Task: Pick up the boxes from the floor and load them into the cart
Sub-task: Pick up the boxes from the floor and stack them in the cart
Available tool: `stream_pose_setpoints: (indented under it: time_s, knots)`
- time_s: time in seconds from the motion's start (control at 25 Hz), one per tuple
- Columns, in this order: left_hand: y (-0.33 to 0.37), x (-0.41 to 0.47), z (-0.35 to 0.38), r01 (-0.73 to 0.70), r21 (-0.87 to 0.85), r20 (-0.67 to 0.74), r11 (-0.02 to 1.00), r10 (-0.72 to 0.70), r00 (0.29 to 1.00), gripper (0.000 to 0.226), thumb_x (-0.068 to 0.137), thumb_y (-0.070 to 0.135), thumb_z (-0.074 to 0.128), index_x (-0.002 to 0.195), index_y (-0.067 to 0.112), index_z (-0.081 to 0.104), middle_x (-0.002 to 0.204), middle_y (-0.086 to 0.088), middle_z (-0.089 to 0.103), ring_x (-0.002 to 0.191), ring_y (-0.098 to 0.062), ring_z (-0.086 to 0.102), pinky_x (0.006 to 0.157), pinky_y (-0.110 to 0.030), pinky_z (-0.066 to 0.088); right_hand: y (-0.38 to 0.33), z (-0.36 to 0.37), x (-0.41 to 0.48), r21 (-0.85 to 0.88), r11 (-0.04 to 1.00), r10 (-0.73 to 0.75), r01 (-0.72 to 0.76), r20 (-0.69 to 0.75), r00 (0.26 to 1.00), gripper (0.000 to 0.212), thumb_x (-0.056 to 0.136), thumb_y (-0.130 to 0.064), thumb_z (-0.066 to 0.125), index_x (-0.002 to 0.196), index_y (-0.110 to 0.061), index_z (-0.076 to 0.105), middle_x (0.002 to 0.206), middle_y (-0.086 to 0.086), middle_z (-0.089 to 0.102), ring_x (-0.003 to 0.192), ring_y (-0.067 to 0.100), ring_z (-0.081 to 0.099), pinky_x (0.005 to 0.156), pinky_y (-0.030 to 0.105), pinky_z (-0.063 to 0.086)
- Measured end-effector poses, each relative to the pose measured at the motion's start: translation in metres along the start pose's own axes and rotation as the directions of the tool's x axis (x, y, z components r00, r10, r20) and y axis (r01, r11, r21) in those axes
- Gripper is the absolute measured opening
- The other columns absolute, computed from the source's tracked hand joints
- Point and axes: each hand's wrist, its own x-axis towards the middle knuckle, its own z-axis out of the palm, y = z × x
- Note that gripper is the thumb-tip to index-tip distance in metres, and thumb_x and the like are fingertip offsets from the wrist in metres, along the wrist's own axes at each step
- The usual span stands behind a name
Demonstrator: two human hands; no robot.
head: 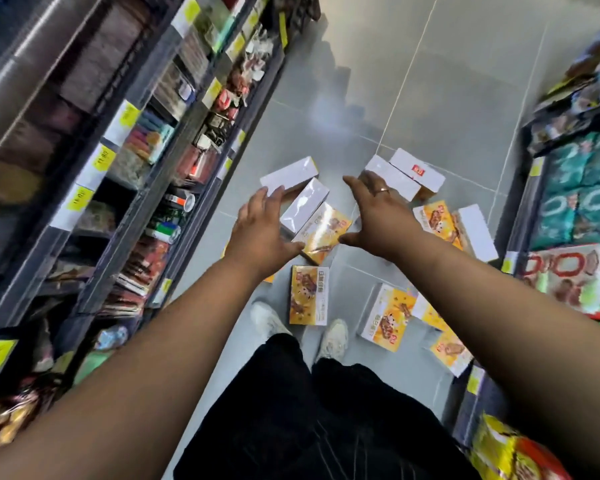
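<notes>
Several yellow and white boxes lie scattered on the grey tiled floor of a shop aisle. A group of three (305, 206) lies between my hands, one of them a yellow box (326, 233) with its printed face up. My left hand (260, 230) is spread open beside the left edge of this group, the thumb touching the yellow box. My right hand (378, 213), with a ring, hangs open to the right of it, fingers apart, holding nothing. Another yellow box (308, 295) lies by my feet. No cart is in view.
Stocked shelves (146, 161) run along the left side, and a lower display of packets (575, 188) lines the right. Two white boxes (406, 174) lie further ahead, and more boxes (388, 317) lie at the right by my shoes. The grey tile floor (413, 81) stretches ahead.
</notes>
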Motion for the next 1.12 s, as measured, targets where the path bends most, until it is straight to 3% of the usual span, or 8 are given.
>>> stream_pose_setpoints:
  time_s: [0.2, 0.4, 0.56, 0.84, 0.96, 1.12]
  knots:
    - [-0.047, 0.071, 0.039, 0.029, 0.017, 0.050, 0.999, -0.030, 0.998, 0.096, 0.077, 0.044, 0.074, 0.150, 0.017, 0.018, 0.156, -0.016, 0.018, 0.143, -0.033, 0.018, 0.115, -0.042, 0.018, 0.015, 0.054, 0.083, -0.146, 0.989, 0.010, 0.003, 0.087, 0.996, 0.105, 0.073, -0.047, 0.078, 0.153, -0.029, 0.013, 0.159, 0.016, 0.014, 0.141, 0.040, 0.025, 0.109, 0.045, 0.030]
    - [-0.097, 0.129, 0.096, 0.174, 0.017, 0.098, 0.985, -0.175, 0.980, 0.097, 0.078, 0.045, 0.073, 0.152, 0.021, 0.015, 0.156, -0.014, 0.016, 0.142, -0.035, 0.017, 0.113, -0.042, 0.023, 0.040, 0.120, 0.171, -0.190, 0.979, -0.030, 0.073, 0.222, 0.975, 0.106, 0.072, -0.043, 0.080, 0.153, -0.027, 0.013, 0.157, 0.020, 0.013, 0.133, 0.047, 0.031, 0.106, 0.048, 0.035]
    - [-0.129, 0.177, 0.165, 0.299, 0.001, 0.107, 0.954, -0.297, 0.949, 0.098, 0.075, 0.046, 0.076, 0.150, 0.018, 0.019, 0.155, -0.015, 0.021, 0.140, -0.036, 0.022, 0.111, -0.043, 0.027, 0.067, 0.182, 0.240, -0.239, 0.949, -0.109, 0.207, 0.369, 0.923, 0.107, 0.073, -0.043, 0.079, 0.153, -0.028, 0.008, 0.158, 0.020, 0.008, 0.134, 0.048, 0.030, 0.108, 0.049, 0.032]
    - [-0.164, 0.256, 0.304, 0.415, -0.017, 0.180, 0.910, -0.406, 0.896, 0.104, 0.076, 0.055, 0.072, 0.152, 0.016, 0.014, 0.156, -0.015, 0.016, 0.142, -0.034, 0.019, 0.115, -0.043, 0.026, 0.131, 0.291, 0.357, -0.306, 0.895, -0.184, 0.325, 0.411, 0.893, 0.104, 0.075, -0.041, 0.077, 0.152, -0.030, 0.008, 0.160, 0.013, 0.005, 0.131, 0.045, 0.032, 0.103, 0.051, 0.040]
    - [-0.185, 0.277, 0.360, 0.486, 0.012, 0.192, 0.874, -0.479, 0.857, 0.110, 0.074, 0.058, 0.072, 0.153, 0.016, 0.007, 0.158, -0.013, 0.008, 0.142, -0.035, 0.019, 0.113, -0.044, 0.030, 0.138, 0.345, 0.403, -0.341, 0.870, -0.206, 0.354, 0.402, 0.892, 0.106, 0.077, -0.032, 0.077, 0.152, -0.032, 0.003, 0.161, 0.007, -0.004, 0.135, 0.044, 0.026, 0.097, 0.056, 0.042]
    - [-0.218, 0.313, 0.404, 0.462, 0.161, 0.175, 0.872, -0.486, 0.856, 0.118, 0.071, 0.062, 0.072, 0.153, 0.017, 0.000, 0.160, -0.011, 0.001, 0.142, -0.038, 0.020, 0.113, -0.047, 0.028, 0.141, 0.400, 0.442, -0.442, 0.807, -0.234, 0.392, 0.371, 0.899, 0.096, 0.085, -0.013, 0.059, 0.151, -0.035, -0.008, 0.161, 0.000, -0.017, 0.144, 0.046, -0.001, 0.107, 0.068, 0.022]
